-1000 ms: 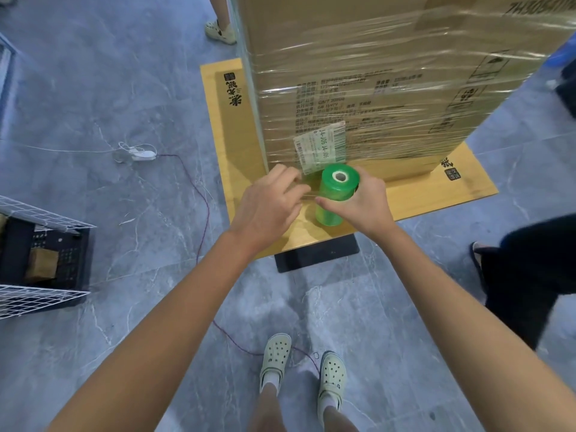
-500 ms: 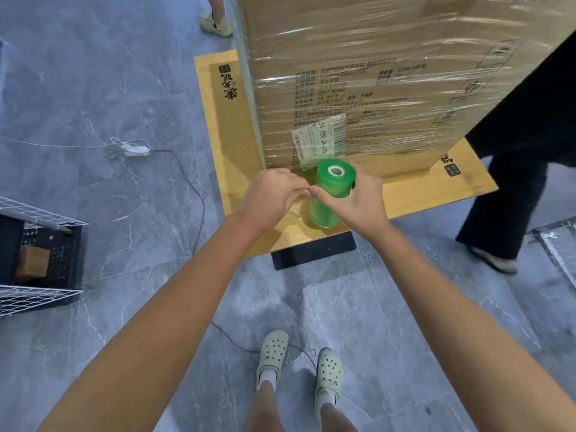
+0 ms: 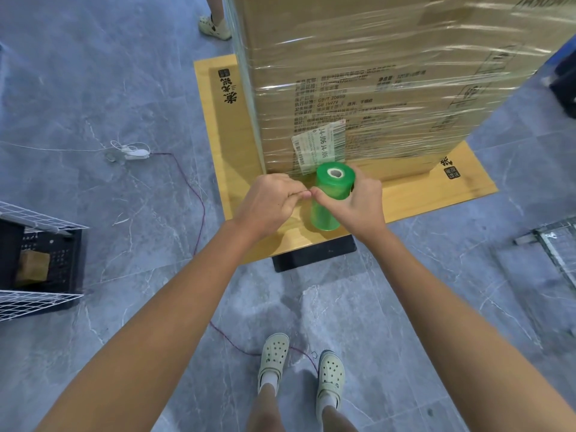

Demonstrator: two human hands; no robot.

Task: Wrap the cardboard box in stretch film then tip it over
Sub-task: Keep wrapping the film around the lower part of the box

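Green film roll [image 3: 330, 194]; brown cardboard box [image 3: 374, 82], black print; yellow-tan board [image 3: 237, 169]; grey marbled floor [image 3: 93, 88].

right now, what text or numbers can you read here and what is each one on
"J4-J06 J4-J06": white label on the cardboard box, under the stretch film.
"GB/T 20808": printed on the box face.
"GB 15979": the line below it.
Other print on the box and the label's small text: too blurred.
On the wooden board, black characters: too stylised to read.
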